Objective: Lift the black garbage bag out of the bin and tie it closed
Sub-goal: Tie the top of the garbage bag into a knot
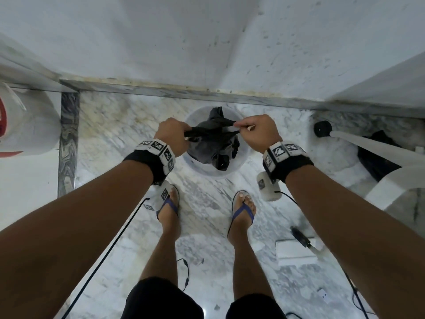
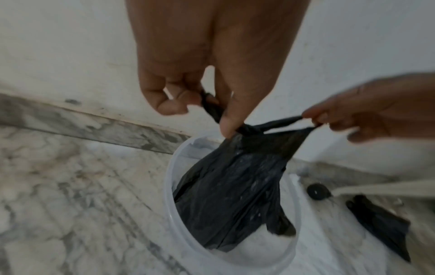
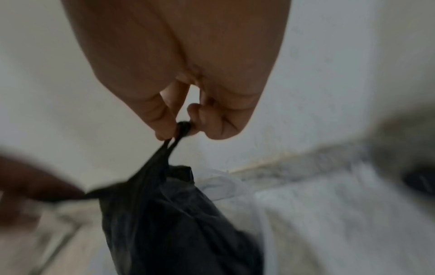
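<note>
Pinching one twisted handle strip each, the left hand (image 1: 173, 134) and right hand (image 1: 257, 132) stretch the black garbage bag (image 2: 230, 195) over the white bin (image 2: 172, 186), its bottom inside the rim; thin, soft, probably light and slippery, it is best held by those strips.

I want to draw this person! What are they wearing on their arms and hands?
Both arms are bare, with no sleeves or gloves. Each wrist has a black band topped with white blocks printed with black square patterns. A white camera pod hangs under each wrist, trailing a thin black cable.
</note>
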